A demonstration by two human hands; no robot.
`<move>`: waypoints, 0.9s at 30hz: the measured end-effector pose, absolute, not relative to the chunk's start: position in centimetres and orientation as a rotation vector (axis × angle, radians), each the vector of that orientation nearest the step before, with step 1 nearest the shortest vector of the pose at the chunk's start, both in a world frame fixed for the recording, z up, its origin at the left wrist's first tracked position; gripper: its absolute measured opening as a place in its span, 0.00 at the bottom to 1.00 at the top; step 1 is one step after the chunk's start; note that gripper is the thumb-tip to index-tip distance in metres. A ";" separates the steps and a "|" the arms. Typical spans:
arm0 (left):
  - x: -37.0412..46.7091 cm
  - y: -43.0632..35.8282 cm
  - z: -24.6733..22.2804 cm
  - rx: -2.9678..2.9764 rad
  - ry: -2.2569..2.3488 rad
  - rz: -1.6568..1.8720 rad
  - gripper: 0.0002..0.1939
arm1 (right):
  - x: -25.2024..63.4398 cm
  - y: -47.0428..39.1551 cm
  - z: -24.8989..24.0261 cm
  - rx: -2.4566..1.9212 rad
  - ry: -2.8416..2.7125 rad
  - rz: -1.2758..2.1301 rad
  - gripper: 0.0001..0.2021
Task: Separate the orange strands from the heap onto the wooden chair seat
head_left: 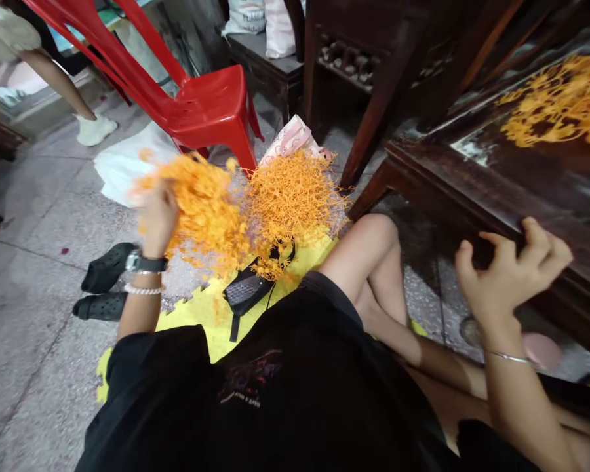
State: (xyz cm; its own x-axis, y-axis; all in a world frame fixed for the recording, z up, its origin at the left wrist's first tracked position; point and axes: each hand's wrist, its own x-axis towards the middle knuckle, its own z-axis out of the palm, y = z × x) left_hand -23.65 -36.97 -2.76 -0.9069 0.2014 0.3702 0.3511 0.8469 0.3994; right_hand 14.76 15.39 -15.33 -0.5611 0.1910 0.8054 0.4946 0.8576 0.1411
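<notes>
text: none legible | black shirt [255, 387] print: blurred, too small to read

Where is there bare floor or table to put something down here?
Bare floor lies left of the black sandals. The dark table is bare between its near edge and the orange strands on it. Crowded: the yellow mat, under the orange pile and black pouch.
</notes>
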 end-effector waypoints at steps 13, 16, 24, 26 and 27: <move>-22.9 -35.0 -4.6 -0.255 -2.134 -0.982 0.18 | -3.0 -14.9 -21.2 -0.018 -3.082 0.829 0.30; -20.6 -34.2 -11.7 -0.241 -3.085 -0.572 0.53 | -3.6 -15.1 -23.1 -0.120 -3.274 0.859 0.13; -20.1 -36.2 -19.6 0.010 -3.571 -0.327 0.52 | 0.7 -7.1 -15.3 -0.130 -2.944 0.869 0.10; -20.9 -37.4 -18.4 -0.061 -3.527 -0.481 0.41 | 0.7 -6.5 -14.8 -0.082 -2.793 1.001 0.08; -21.3 -38.0 -17.6 -0.084 -3.486 -0.574 0.37 | 0.4 -6.4 -15.0 -0.106 -2.731 1.088 0.08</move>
